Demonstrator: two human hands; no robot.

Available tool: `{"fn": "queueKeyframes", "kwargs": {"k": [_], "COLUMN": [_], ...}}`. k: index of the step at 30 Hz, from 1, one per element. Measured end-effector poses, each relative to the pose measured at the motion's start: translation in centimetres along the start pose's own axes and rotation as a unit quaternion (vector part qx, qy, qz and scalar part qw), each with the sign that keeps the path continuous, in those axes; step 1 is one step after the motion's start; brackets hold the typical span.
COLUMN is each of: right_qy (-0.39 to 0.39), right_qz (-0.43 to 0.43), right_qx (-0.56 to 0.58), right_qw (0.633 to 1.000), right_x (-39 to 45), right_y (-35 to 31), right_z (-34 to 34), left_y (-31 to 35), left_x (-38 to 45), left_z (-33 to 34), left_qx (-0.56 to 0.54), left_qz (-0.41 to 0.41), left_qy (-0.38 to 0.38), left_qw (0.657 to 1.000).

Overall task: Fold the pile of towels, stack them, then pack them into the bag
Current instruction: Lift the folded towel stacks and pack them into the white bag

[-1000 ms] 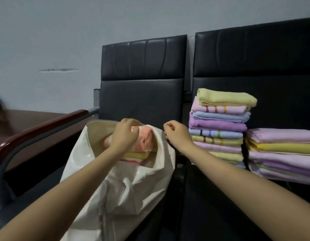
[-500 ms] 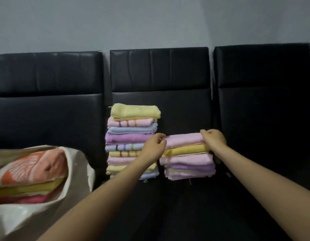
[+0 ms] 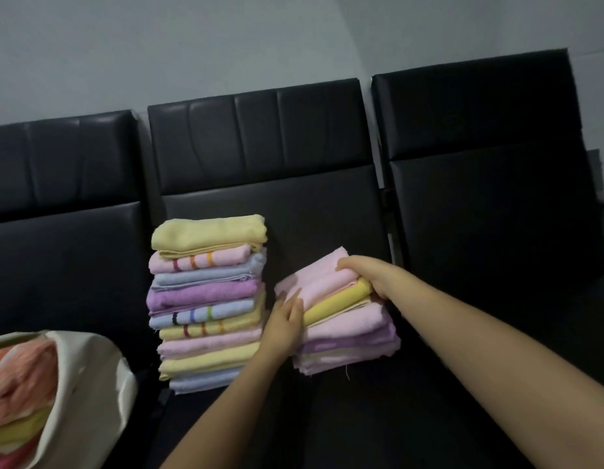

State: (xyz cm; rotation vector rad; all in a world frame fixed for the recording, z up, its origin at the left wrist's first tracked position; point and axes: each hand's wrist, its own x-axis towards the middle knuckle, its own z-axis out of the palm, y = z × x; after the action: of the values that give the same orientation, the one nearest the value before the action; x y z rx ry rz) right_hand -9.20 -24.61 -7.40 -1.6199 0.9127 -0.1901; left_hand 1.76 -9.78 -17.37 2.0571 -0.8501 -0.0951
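Two stacks of folded towels stand on the middle black seat. The tall stack (image 3: 207,299) holds yellow, pink, blue and purple towels. The short stack (image 3: 348,330) of pink, yellow and purple towels is to its right, its top layers tilted up. My left hand (image 3: 285,319) grips the short stack's left side. My right hand (image 3: 368,275) grips its upper right side, fingers over the top pink towel. The cream bag (image 3: 87,377) lies at the lower left, with orange, yellow and pink towels showing in its mouth.
A row of three black padded seats (image 3: 260,184) runs along a grey wall (image 3: 226,38). A metal armrest (image 3: 603,201) shows at the far right edge. The right seat has nothing on it.
Both hands left the bag's mouth and went right to the short stack. They now grip lower on its sides, and its top layers have tilted up.
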Motion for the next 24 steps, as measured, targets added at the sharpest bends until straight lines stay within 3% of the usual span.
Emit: {"fn": "queueKeyframes", "kwargs": {"k": [4,7,11,14,17,20,24], "right_qy": [0.019,-0.012,0.013,-0.018,-0.08,-0.14,-0.229], "right_qz": [-0.066,-0.054,-0.089,-0.141,-0.182,-0.199,-0.197], "right_qx": [-0.044,0.006,0.065,0.09,0.078,0.08,0.144], "right_qw": [0.997,0.998,0.994,0.986,0.977,0.967,0.942], "right_x": [-1.2,-2.2,-4.8,-8.3,-12.9,-17.2,-18.8], "right_y": [-1.0,-1.5,-2.3,-5.2,-8.9,-12.0,-14.4], "right_z": [2.0,2.9,2.5,1.6,2.4,6.2,14.3], "left_y": [-1.3,-1.7,0.1,2.8,3.6,3.4,1.1], "left_x": [-0.9,-1.4,-2.7,-4.2,-6.0,-8.5,-11.3], "left_z": [0.0,-0.6,-2.9,-6.1,-10.6,-15.8,-25.0], "left_qx": [-0.043,-0.09,-0.195,-0.399,-0.501,-0.579,-0.647], "left_qz": [0.001,0.004,0.017,-0.108,-0.188,-0.207,-0.133], "left_qy": [0.028,0.011,-0.022,-0.02,-0.105,-0.114,-0.022], "left_qw": [0.999,0.996,0.98,0.91,0.838,0.78,0.751]}}
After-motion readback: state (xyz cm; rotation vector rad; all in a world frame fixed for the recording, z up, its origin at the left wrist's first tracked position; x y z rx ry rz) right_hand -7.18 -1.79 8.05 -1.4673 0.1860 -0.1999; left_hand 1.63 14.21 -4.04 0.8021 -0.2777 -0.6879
